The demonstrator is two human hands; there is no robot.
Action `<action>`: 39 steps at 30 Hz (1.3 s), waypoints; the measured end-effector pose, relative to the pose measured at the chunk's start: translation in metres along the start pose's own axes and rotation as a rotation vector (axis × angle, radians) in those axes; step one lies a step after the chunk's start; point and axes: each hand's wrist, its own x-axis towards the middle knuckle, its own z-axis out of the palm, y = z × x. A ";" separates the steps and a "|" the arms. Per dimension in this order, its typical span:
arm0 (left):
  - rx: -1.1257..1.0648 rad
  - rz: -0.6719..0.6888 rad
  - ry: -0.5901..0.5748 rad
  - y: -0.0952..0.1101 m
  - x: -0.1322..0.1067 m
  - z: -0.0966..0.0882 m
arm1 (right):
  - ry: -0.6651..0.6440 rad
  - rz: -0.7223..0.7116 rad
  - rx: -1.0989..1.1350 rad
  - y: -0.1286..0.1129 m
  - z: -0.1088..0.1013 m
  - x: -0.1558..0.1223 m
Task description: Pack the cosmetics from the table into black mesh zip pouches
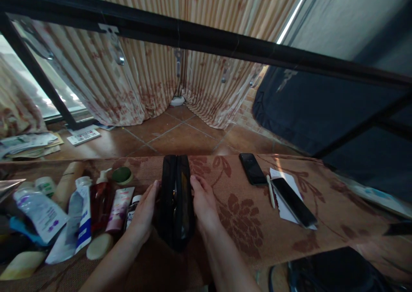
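A black toiletry bag (166,197) stands upright on the patterned cloth, its top seam with a zip facing me. My left hand (143,210) lies along its left side, thumb and fingers pointing away from me. Against the opposite side rests my right hand (204,200), so the bag is held between both hands. The inside of the bag is dark and cannot be made out. Just left of my left hand are a small dark bottle with a white cap (136,199) and a pink tube (118,208).
Further left lie a red pump bottle (100,200), a white-and-blue tube (84,215), a green-lidded jar (122,176), soap bars (99,246) and other toiletries. On the right are a phone (252,169), a white pen (271,191) and a black case (294,202) on paper. A dark metal bar (206,34) crosses ahead.
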 end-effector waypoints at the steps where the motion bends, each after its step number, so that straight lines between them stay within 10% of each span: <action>1: -0.001 0.002 -0.004 0.001 -0.001 0.001 | -0.003 0.001 0.010 0.000 0.000 0.000; 39: 0.071 0.110 -0.078 0.006 -0.002 -0.003 | -0.031 -0.062 0.085 -0.012 -0.001 0.006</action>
